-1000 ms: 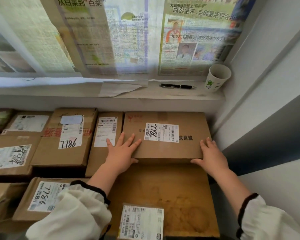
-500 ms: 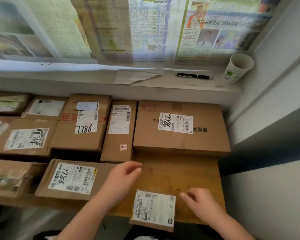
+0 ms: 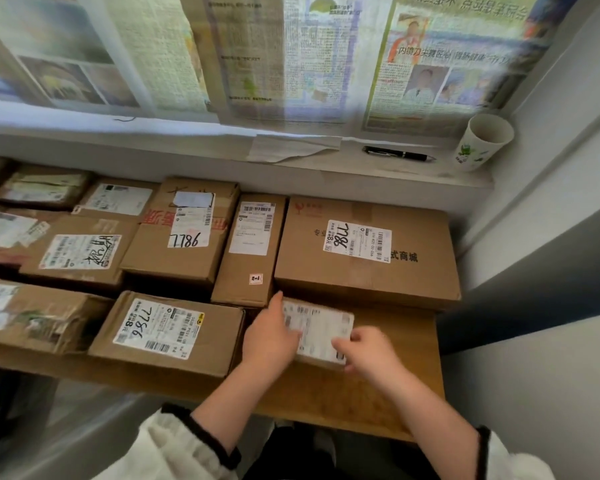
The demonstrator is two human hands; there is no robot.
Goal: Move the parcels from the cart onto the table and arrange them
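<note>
So since half a second back, the small flat cardboard parcel with a white shipping label (image 3: 321,336) has gone from the near edge of the brown wooden table (image 3: 399,389) to further in. It now sits just on the near side of the big brown cardboard box with a handwritten 7786 label (image 3: 364,251), and both hands went with it.

The left hand (image 3: 269,336) lies against the parcel's left side, fingers fairly straight and pressing over the left part of the label, index finger pointing to the far side. The right hand (image 3: 364,351) has curled fingers gripping the near right corner.

The parcel lies flat, label up. It looks close to square, so I can't really call a long axis. It's skewed a bit, with its far edge dropping toward the right, so it's not square to the big box.

Just left of the left hand is a medium brown box with a 7786 label (image 3: 167,332), near edge of the table. Beyond that a narrow tall-ish brown box (image 3: 250,251) runs near to far, squeezed beside the big box. More brown parcels fill the left.

On the pale window sill (image 3: 187,143) at the far side lie a black pen (image 3: 397,154) and a white paper cup with green print (image 3: 484,142), with sheets of newspaper (image 3: 291,57) over the window.
</note>
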